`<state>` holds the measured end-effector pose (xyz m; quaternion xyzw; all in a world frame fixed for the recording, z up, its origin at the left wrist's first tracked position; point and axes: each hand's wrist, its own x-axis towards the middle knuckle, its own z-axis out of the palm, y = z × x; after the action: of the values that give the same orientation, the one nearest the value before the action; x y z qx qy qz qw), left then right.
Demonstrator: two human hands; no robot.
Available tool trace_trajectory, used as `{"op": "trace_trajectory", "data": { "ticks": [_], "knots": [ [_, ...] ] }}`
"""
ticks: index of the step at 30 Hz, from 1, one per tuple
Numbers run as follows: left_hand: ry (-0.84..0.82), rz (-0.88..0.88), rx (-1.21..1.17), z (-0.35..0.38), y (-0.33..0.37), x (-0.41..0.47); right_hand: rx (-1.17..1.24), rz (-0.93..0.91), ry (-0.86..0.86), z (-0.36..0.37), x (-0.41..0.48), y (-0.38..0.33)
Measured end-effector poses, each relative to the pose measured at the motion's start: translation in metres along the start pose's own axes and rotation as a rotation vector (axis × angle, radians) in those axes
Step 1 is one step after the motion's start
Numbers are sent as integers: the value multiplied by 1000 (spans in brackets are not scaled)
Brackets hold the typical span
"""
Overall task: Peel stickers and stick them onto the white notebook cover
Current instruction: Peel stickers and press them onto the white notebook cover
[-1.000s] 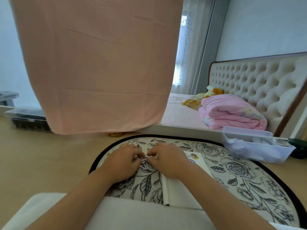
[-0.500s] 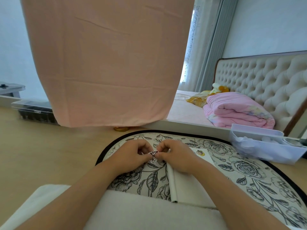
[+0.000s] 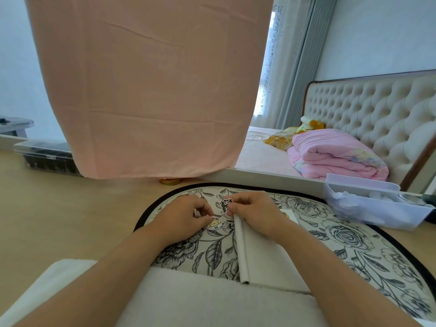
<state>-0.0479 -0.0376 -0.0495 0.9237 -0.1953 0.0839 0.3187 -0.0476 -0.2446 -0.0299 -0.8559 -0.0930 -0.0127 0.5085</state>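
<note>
I see the floral mat [image 3: 349, 241] spread along the desk's near edge, and the white notebook [image 3: 262, 258] lies closed on it, partly under my right wrist. My right hand [image 3: 256, 211] pinches a black-and-white sticker [image 3: 225, 205] just above the notebook's far-left corner. My left hand [image 3: 186, 218] curls its fingertips onto a yellow sticker [image 3: 214, 224] on the mat; I cannot tell whether it grips.
</note>
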Motion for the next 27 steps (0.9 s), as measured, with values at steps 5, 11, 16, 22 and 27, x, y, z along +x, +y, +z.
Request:
{"op": "trace_trajectory", "data": {
  "ticks": [5, 11, 16, 22, 27],
  "knots": [
    [92, -13, -206, 2, 9, 2, 74, -35, -41, -6, -3, -5],
    [90, -112, -550, 3, 22, 2, 101, -112, -51, -7, -4, -5],
    [183, -202, -652, 1, 27, 2, 185, 8, -22, -6, -4, -9],
    [167, -211, -641, 1, 28, 3, 215, 40, -5, -4, -8, -9],
    [109, -187, -634, 4, 30, 4, 154, 12, 44, -1, -9, -10]
  ]
}}
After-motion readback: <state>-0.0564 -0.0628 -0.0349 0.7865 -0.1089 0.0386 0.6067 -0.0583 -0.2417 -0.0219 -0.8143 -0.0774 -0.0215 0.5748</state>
